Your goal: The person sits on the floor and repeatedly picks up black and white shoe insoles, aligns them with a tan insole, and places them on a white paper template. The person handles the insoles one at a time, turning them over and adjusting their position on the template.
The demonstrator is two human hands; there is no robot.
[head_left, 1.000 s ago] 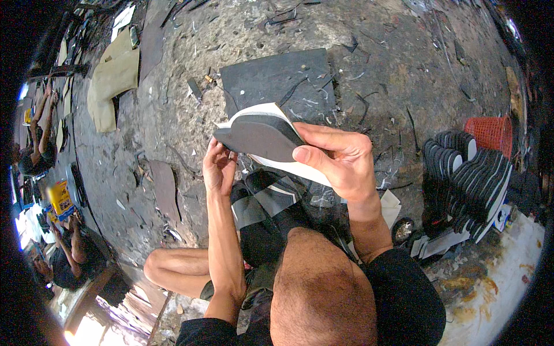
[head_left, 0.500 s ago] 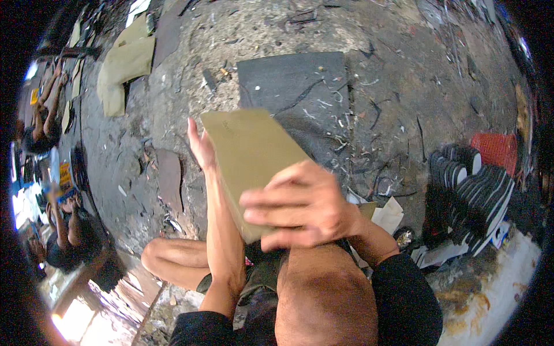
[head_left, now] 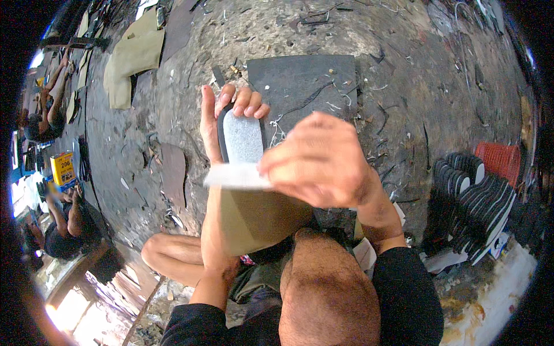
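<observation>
1. Our right hand (head_left: 317,161) comes first, closed over the near end of a thin white strip (head_left: 236,176); motion blur smears both, so we cannot tell how the fingers sit on it or what the strip is.
2. Our left hand (head_left: 222,124) is clasped around a shoe sole piece (head_left: 242,138), thumb along its left edge and fingertips curled over its far end. The piece has a speckled grey face and a dark rim, and it is held above the lap, just beyond the strip.
3. Below the strip we see a tan sheet (head_left: 262,216) against the left forearm; our right hand covers its upper right part, so whether it joins the sole piece we cannot say.
4. Beyond the hands a dark grey mat (head_left: 311,81) lies on the littered floor (head_left: 404,69), its near edge hidden behind our fingers.
5. Off to the right stand stacked black soles (head_left: 473,196) beside a red basket (head_left: 499,158), bent by the lens.
6. Far left, tan pieces (head_left: 135,57) lie on the floor, and other people (head_left: 63,225) sit at the rim, too small to make out.
</observation>
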